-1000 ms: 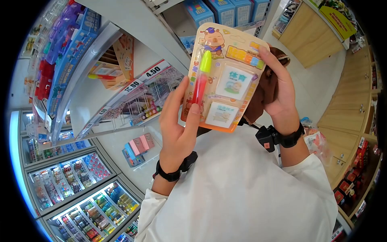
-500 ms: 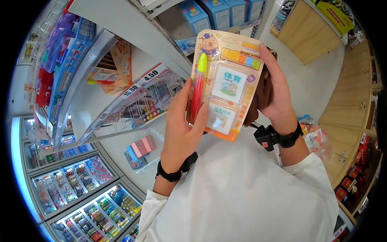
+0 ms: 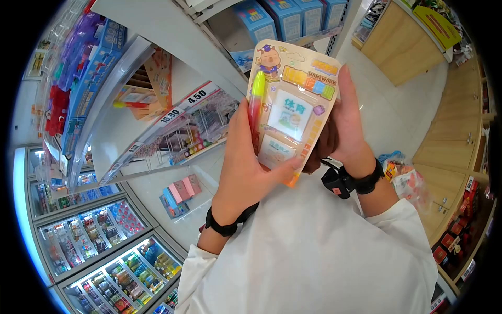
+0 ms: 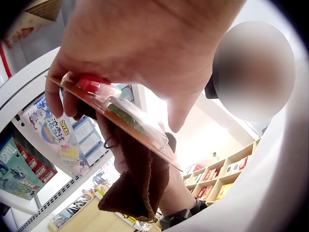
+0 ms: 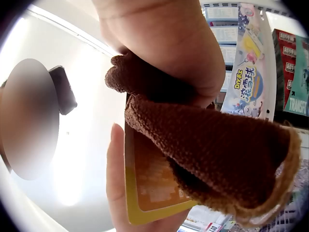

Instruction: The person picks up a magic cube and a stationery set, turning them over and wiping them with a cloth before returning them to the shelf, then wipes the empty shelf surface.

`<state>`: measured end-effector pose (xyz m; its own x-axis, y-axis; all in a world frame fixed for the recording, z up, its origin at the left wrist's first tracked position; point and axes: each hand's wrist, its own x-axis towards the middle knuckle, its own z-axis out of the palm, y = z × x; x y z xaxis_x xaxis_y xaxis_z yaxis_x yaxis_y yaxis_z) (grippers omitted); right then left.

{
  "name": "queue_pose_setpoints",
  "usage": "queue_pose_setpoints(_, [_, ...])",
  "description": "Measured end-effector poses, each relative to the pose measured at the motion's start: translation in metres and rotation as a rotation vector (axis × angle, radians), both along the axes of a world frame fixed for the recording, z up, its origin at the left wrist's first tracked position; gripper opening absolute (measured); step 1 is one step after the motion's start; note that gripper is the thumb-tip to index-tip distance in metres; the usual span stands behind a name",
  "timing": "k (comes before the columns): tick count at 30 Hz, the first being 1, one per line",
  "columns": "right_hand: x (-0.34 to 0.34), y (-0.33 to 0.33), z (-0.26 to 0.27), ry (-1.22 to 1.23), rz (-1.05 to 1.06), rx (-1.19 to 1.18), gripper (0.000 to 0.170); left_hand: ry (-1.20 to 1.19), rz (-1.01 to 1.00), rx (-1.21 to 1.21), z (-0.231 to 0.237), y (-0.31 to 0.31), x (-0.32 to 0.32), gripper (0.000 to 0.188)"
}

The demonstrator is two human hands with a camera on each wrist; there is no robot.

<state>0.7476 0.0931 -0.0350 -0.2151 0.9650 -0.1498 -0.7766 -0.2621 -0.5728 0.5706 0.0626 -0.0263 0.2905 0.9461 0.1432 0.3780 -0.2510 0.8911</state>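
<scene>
Glass-doored cabinets fill the head view's lower left. At upper centre, the left hand grips a carded pack by its lower left, while the right hand clutches brown cloth behind it.

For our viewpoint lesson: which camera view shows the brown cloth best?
The right wrist view: there the brown cloth looms large, fuzzy texture and tan edging clear. The left wrist view shows its folds hanging; the head view, only a dark patch between blister pack and right hand.
</scene>
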Motion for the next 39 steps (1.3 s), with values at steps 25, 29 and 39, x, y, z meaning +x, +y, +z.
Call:
queue_pose_setpoints(25, [-0.08,-0.003,-0.014,-0.69,0.399,0.192,0.027,0.193,0.23,-0.129,-0.004,-0.005,-0.106,0.107])
queue_pose_setpoints(29, [-0.094,0.005,0.004,-0.694,0.18,0.203,0.027,0.341,0.277,0.127,-0.008,-0.007,-0.131,0.111])
queue_pose_setpoints(39, [-0.159,0.029,0.028,-1.071,-0.223,1.051,0.016,0.179,0.456,0.493,-0.017,0.014,-0.207,0.083])
